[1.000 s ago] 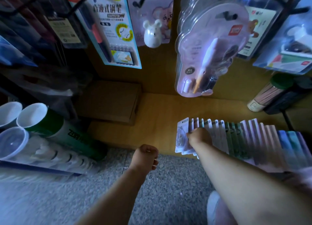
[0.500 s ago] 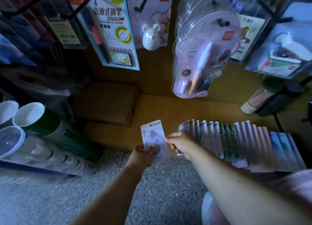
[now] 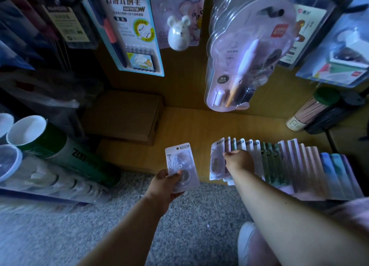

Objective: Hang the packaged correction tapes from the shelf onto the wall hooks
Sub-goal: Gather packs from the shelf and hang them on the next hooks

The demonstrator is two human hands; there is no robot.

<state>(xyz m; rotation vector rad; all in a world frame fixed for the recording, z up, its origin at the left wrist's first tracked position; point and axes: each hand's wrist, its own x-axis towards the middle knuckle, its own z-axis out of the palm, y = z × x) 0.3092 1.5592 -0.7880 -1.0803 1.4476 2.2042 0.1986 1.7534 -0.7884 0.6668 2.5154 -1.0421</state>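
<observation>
Holding one pale, clear-fronted correction tape pack (image 3: 181, 167), the left hand (image 3: 162, 186) sits near the middle of the head view. Its arm comes up from the near edge and bends a little to the right. The thumb lies on the front of the pack and the fingers curl behind it, so the hand grips the pack tight. The pack stands almost upright, tipped a bit to the left, above the near edge of the wooden shelf (image 3: 199, 126) and the grey speckled floor (image 3: 119, 225).

The right hand (image 3: 238, 161) reaches out farther, with its long arm coming in from the near right corner. It rests on the left end of the long row of leaning correction tape packs (image 3: 279, 162) on the shelf. Its fingers are bent down onto the first white packs, pinching at their tops. I cannot tell if it has one free yet.

Far above, a stack of clear round pen packs (image 3: 247, 52) hangs on the wooden wall. A brown cardboard box (image 3: 123, 116) lies on the far left of the shelf.
</observation>
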